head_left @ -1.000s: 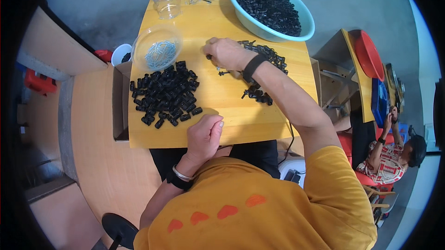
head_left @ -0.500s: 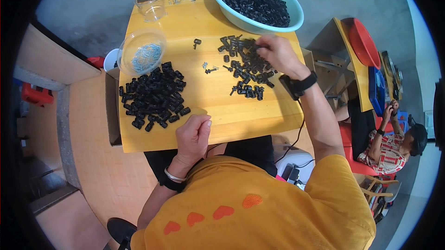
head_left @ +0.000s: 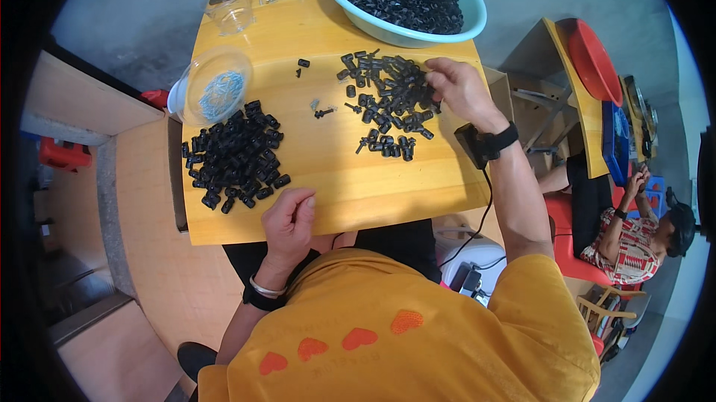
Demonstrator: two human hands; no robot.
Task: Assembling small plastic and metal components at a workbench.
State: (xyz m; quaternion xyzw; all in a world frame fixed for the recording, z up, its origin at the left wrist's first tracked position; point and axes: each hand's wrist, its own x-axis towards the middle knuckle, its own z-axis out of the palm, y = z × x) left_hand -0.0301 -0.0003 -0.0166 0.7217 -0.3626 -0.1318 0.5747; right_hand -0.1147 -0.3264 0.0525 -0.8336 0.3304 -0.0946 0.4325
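My left hand (head_left: 289,224) is closed in a loose fist at the table's near edge, thumb against the curled fingers; whatever it may hold is hidden. To the right, my right hand (head_left: 464,90) is at the edge of a loose pile of small black plastic parts (head_left: 399,77), fingers apart and fingertips beside the pieces. Some of these parts are short cylinders, others have thin stems. A denser heap of black cylindrical parts (head_left: 235,152) lies beyond my left hand. Between the piles are a stemmed black part (head_left: 323,113) and a few tiny silvery pieces (head_left: 315,104).
A light-blue basin (head_left: 477,20) full of black parts stands at the table's far right. At the left edge is a clear tub (head_left: 242,66) of small metal pins (head_left: 222,96); clear cups (head_left: 233,14) stand farther back. A person (head_left: 623,242) sits at another table on the right.
My right hand has shifted right, from over the pile to its edge, and its fingers have spread. My left hand stays closed. The whole view has shifted slightly.
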